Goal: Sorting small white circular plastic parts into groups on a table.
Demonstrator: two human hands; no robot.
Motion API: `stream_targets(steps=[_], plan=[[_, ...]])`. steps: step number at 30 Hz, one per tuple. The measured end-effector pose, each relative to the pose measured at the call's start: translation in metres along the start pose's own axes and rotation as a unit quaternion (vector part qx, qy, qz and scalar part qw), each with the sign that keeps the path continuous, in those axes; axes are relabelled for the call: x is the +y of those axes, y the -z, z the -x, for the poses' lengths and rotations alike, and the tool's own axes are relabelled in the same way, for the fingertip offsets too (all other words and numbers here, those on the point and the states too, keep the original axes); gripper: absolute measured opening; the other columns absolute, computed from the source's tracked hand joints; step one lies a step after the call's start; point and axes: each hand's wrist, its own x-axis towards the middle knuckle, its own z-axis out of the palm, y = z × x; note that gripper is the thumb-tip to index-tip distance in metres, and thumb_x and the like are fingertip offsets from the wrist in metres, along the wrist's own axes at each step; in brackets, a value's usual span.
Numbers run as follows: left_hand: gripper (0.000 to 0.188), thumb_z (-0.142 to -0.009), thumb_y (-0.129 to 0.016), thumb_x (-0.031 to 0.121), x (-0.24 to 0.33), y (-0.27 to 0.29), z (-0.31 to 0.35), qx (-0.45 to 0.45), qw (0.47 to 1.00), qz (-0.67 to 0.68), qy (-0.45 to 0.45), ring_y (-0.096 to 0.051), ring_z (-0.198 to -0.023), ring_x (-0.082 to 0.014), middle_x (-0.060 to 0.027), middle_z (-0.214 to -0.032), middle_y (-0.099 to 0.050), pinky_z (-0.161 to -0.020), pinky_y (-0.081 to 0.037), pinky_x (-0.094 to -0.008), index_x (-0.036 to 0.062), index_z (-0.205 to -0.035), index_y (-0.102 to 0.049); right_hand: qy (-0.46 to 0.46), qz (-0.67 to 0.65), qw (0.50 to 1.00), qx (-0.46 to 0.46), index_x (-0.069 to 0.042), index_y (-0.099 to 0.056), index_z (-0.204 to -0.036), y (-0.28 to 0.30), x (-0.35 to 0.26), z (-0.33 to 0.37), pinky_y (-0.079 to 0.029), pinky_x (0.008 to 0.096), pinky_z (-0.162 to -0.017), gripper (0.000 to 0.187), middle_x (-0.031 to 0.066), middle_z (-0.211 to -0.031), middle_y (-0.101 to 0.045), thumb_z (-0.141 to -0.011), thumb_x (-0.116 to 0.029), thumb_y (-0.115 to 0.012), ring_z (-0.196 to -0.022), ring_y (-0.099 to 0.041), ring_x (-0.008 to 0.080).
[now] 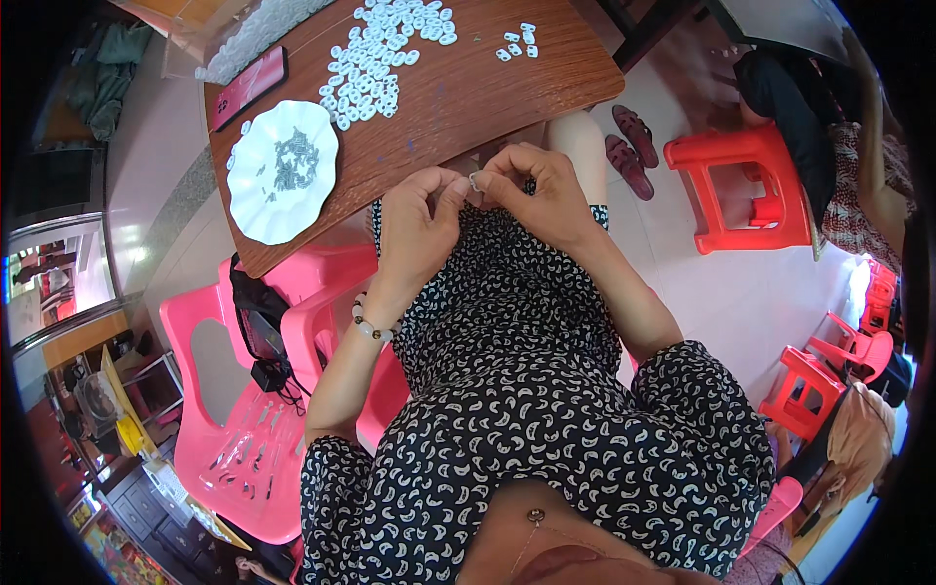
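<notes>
My left hand (417,219) and my right hand (534,190) meet over my lap, just below the near edge of a brown wooden table (468,97). Between the fingertips of both hands sits one small white plastic piece (475,181). A bead bracelet circles my left wrist. A heap of several similar white pieces (382,54) lies on the table's far side, with a smaller cluster (517,41) to its right. A white scalloped plate (281,168) holding small dark metal parts (294,158) stands at the table's left.
A red flat object (249,88) lies on the table's left edge. Pink plastic chairs (244,429) with a black cable stand to my left. A red stool (746,185), sandals (629,146) and another seated person (848,136) are on the right.
</notes>
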Motion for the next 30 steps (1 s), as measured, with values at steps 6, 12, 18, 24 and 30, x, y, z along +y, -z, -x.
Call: stream_targets(steps=[6, 12, 18, 24, 30], plan=[[0.018, -0.094, -0.059, 0.012, -0.0082, -0.0020, -0.0003, -0.014, 0.998, 0.056, 0.024, -0.046, -0.059, -0.0044, 0.0015, -0.064, -0.058, -0.053, -0.037, -0.0235, -0.0017, -0.086, -0.066, -0.017, -0.028, 0.999, -0.007, 0.002, -0.064, -0.082, 0.0003, 0.0003, -0.0008, -0.048, 0.0218, -0.061, 0.016, 0.0030, -0.074, -0.066, -0.088, -0.013, -0.067, -0.066, -0.061, 0.0073], [0.019, -0.095, -0.058, 0.012, -0.0065, -0.0011, -0.0010, -0.019, 0.995, 0.091, 0.028, -0.048, -0.064, -0.0046, 0.0011, -0.069, -0.059, -0.059, -0.039, -0.0214, -0.0015, -0.085, -0.066, -0.032, -0.052, 0.998, -0.002, 0.002, -0.064, -0.082, 0.0015, -0.0034, 0.0002, -0.048, 0.0217, -0.061, 0.017, 0.0027, -0.073, -0.066, -0.088, -0.013, -0.066, -0.066, -0.060, 0.0067], [0.018, -0.095, -0.058, 0.012, -0.0032, 0.0008, 0.0001, -0.027, 0.995, 0.088, 0.044, -0.048, -0.064, -0.0045, 0.0018, -0.069, -0.059, -0.059, -0.039, -0.0209, -0.0018, -0.086, -0.066, -0.029, -0.043, 0.999, -0.008, 0.002, -0.063, -0.082, 0.0005, -0.0022, 0.0012, -0.048, 0.0215, -0.062, 0.016, 0.0025, -0.073, -0.065, -0.088, -0.013, -0.066, -0.066, -0.060, 0.0065], [0.019, -0.094, -0.059, 0.012, -0.0063, 0.0000, 0.0004, -0.026, 0.995, 0.087, 0.032, -0.048, -0.063, -0.0045, 0.0023, -0.068, -0.059, -0.058, -0.038, -0.0211, -0.0017, -0.084, -0.066, -0.034, -0.038, 0.999, -0.011, 0.001, -0.063, -0.082, 0.0003, -0.0023, 0.0014, -0.048, 0.0215, -0.062, 0.016, 0.0025, -0.073, -0.065, -0.088, -0.013, -0.067, -0.067, -0.060, 0.0065], [0.017, -0.093, -0.060, 0.012, -0.0092, -0.0003, 0.0004, -0.019, 0.998, 0.057, 0.027, -0.046, -0.060, -0.0042, 0.0017, -0.066, -0.057, -0.055, -0.037, -0.0220, -0.0011, -0.084, -0.067, -0.018, -0.062, 0.998, 0.016, 0.002, -0.065, -0.080, -0.0035, 0.0007, 0.0011, -0.044, 0.0265, -0.054, 0.020, 0.0052, -0.065, -0.061, -0.084, -0.017, -0.070, -0.059, -0.056, 0.0086]])
